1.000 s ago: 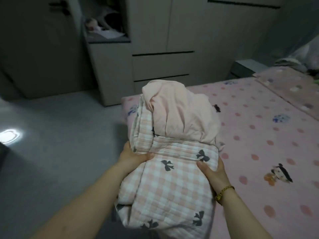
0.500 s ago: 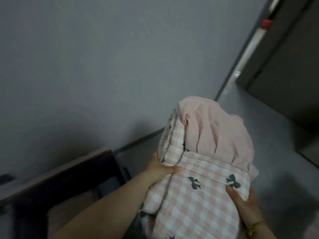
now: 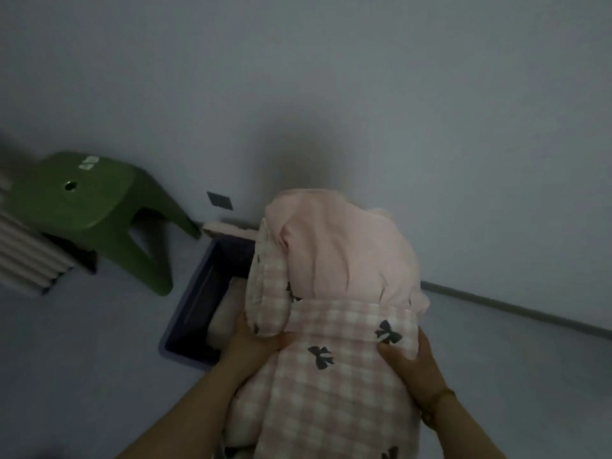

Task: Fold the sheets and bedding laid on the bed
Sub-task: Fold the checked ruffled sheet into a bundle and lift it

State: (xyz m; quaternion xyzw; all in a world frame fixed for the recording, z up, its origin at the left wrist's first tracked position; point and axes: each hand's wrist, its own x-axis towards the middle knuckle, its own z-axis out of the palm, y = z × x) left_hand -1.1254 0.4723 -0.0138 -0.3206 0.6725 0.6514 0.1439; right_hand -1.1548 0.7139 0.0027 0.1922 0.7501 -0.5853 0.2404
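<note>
**Bedding bundle (image 3: pixel 334 313) folded, stowing seemingly left**

Bundle is hanging in mid-air over a dark bin (image 3: pixel 195 303), a plain pink sheet (image 3: pixel 337 256) lying on the checked quilt (image 3: pixel 331 392). Left hand (image 3: pixel 255 342) and right hand (image 3: pixel 414 366) are gripping its 2 sides, thumbs on top. Folding is looking finished; only stowing is seemingly remaining. A green stool (image 3: pixel 82 207) is standing far left.

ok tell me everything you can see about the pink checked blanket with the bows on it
The checked blanket is a soft, quilted-looking cloth in pink and white squares with dark bow prints, folded into a thick bundle. It is held in the air, partly hiding a dark bin. A plain pink sheet lies bunched on top. The left hand and right hand grip its sides, thumbs on the upper face.
</note>
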